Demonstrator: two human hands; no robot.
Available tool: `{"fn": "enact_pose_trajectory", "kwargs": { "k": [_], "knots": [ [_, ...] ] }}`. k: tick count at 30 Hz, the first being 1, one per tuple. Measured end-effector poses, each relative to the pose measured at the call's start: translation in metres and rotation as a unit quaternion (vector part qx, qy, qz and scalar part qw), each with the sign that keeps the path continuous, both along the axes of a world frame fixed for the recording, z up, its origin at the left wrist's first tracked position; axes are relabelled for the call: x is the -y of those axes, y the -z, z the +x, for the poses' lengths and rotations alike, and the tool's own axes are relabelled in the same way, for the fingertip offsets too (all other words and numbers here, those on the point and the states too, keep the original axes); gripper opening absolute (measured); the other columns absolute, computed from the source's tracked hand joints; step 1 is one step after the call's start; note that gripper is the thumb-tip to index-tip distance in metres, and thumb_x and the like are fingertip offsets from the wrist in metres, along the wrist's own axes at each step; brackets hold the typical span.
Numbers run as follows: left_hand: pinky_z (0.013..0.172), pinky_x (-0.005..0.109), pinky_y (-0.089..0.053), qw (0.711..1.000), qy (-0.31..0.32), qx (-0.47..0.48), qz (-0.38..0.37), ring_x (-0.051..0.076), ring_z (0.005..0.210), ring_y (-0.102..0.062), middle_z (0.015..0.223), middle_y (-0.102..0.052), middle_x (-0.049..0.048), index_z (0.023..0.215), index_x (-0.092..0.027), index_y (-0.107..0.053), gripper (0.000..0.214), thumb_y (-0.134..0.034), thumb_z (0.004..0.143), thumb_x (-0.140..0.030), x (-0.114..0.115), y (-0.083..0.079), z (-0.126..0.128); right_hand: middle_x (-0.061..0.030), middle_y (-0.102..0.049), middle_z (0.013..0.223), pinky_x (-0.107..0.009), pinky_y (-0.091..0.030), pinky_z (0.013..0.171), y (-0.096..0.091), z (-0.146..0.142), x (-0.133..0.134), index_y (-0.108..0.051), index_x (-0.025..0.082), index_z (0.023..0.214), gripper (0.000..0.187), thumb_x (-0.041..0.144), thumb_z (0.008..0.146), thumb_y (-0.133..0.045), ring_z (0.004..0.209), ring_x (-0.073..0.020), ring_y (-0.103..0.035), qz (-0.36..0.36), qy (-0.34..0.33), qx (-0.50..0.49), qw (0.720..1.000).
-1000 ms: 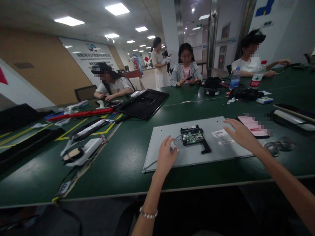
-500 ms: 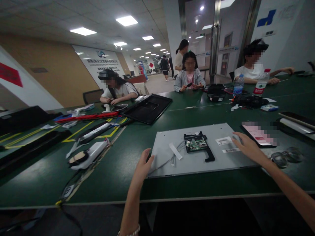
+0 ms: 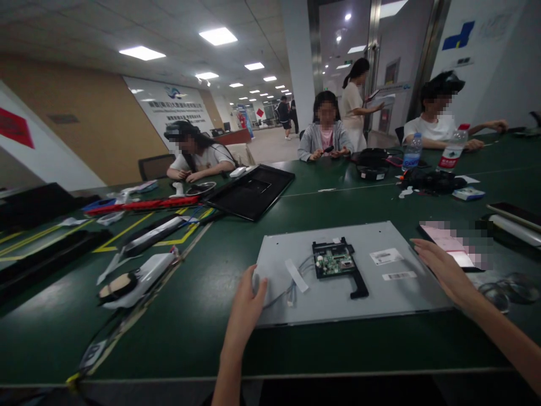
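A flat grey metal display panel [image 3: 329, 307] lies back side up in front of me. Mounted on it is a green circuit board [image 3: 333, 263] in a black bracket, with thin grey cables and a white tape strip [image 3: 296, 276] to its left. My left hand [image 3: 245, 301] holds the panel's left edge, its thumb over the top face and the other fingers partly hidden. At the right edge, my right hand [image 3: 443, 273] has its fingers stretched out along the side, touching or almost touching the panel; its thumb is not visible.
Beyond the panel lies a black display frame [image 3: 253, 192]. Right are a phone [image 3: 450, 245], glasses [image 3: 509, 290] and two bottles [image 3: 411, 152]. Left are a white device [image 3: 141, 279], red strip [image 3: 143, 206] and black bars [image 3: 51, 254]. Several people [image 3: 325, 132] are around the green table [image 3: 203, 316].
My right hand has shifted from the panel's top face outward to its right edge. My left hand has closed in on the left edge. A standing person behind has moved right. The view has tilted slightly.
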State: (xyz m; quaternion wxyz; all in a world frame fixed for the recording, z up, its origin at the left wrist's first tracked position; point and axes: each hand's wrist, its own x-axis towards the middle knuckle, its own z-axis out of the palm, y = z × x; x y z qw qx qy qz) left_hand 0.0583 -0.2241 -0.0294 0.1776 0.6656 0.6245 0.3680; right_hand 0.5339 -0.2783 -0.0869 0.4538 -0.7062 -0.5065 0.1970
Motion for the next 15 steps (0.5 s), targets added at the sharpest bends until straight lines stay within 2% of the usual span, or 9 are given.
{"fn": "enact_pose_trajectory", "kwargs": {
  "k": [3, 6, 9, 12, 15],
  "knots": [
    [0.110, 0.054, -0.035, 0.998, -0.034, -0.027, 0.047, 0.031, 0.128, -0.050, 0.133, -0.056, 0.0163, 0.126, -0.016, -0.052, 0.047, -0.048, 0.088, -0.043, 0.003, 0.001, -0.001, -0.0127, -0.056, 0.140, -0.050, -0.044, 0.104, -0.003, -0.010, 0.001, -0.054, 0.022, 0.137, 0.058, 0.055, 0.089, -0.046, 0.127, -0.0331, -0.054, -0.045, -0.005, -0.065, 0.997],
    [0.111, 0.053, -0.034, 0.991, -0.089, -0.025, 0.092, 0.032, 0.131, -0.046, 0.136, -0.052, 0.0188, 0.128, -0.013, -0.051, 0.051, -0.047, 0.089, -0.045, 0.010, 0.001, -0.006, -0.0109, -0.047, 0.149, -0.054, -0.038, 0.109, -0.007, -0.023, 0.002, -0.050, 0.025, 0.140, 0.061, 0.056, 0.088, -0.049, 0.134, -0.0339, -0.045, -0.068, -0.037, -0.070, 0.995],
    [0.113, 0.051, -0.033, 0.983, -0.123, -0.019, 0.137, 0.032, 0.133, -0.044, 0.137, -0.051, 0.0186, 0.128, -0.014, -0.053, 0.050, -0.047, 0.090, -0.046, 0.016, 0.002, -0.010, -0.0087, -0.040, 0.154, -0.053, -0.040, 0.108, -0.010, -0.037, 0.003, -0.047, 0.028, 0.143, 0.062, 0.058, 0.089, -0.046, 0.138, -0.0332, -0.041, -0.070, -0.074, -0.049, 0.994],
    [0.113, 0.049, -0.032, 0.979, -0.137, -0.007, 0.151, 0.030, 0.133, -0.044, 0.138, -0.050, 0.0170, 0.127, -0.016, -0.053, 0.046, -0.048, 0.090, -0.043, 0.021, 0.002, -0.009, -0.0070, -0.033, 0.158, -0.052, -0.037, 0.111, -0.011, -0.048, 0.007, -0.045, 0.029, 0.145, 0.063, 0.058, 0.090, -0.047, 0.141, -0.0330, -0.036, -0.071, -0.148, 0.074, 0.984],
    [0.113, 0.046, -0.033, 0.982, -0.131, 0.011, 0.137, 0.028, 0.134, -0.043, 0.139, -0.049, 0.0155, 0.126, -0.018, -0.053, 0.043, -0.049, 0.091, -0.042, 0.025, 0.002, -0.005, -0.0012, -0.027, 0.160, -0.055, -0.028, 0.115, -0.011, -0.055, 0.014, -0.041, 0.034, 0.148, 0.062, 0.057, 0.091, -0.050, 0.145, -0.0328, -0.025, -0.065, -0.266, 0.227, 0.935]
  ]
}}
